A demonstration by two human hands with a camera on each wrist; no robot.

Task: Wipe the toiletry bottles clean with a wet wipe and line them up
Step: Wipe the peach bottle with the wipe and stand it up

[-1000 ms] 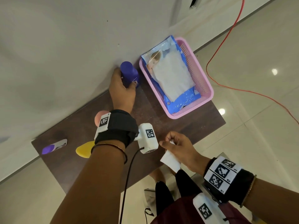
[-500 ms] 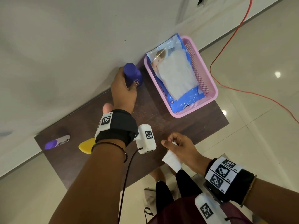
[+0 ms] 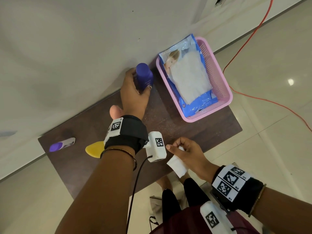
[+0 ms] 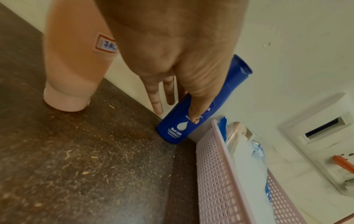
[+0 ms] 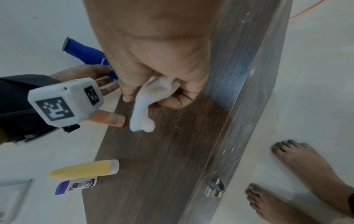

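A dark blue bottle (image 3: 144,76) (image 4: 176,130) stands upright at the table's back edge, against the wall and beside the pink basket. My left hand (image 3: 133,97) (image 4: 172,60) grips it, thumb on the front label, fingers behind. Near the front edge my right hand (image 3: 187,152) (image 5: 162,60) pinches a crumpled white wet wipe (image 3: 177,166) (image 5: 143,115) that hangs just above the tabletop. A peach tube (image 3: 114,111) (image 4: 76,60) stands cap-down just left of my left wrist. Further left stand a yellow tube (image 3: 93,149) (image 5: 82,169) and a small white bottle with a purple cap (image 3: 61,144) (image 5: 76,185).
A pink mesh basket (image 3: 219,73) on the right end of the dark wooden table (image 3: 168,125) holds a blue pack of wipes (image 3: 189,78). An orange cable (image 3: 244,39) runs over the floor at the right. My bare feet (image 5: 298,166) stand by the table's front edge.
The view has drifted a little. My left hand stays on the blue bottle at the wall and my right hand still holds the wipe near the front edge.
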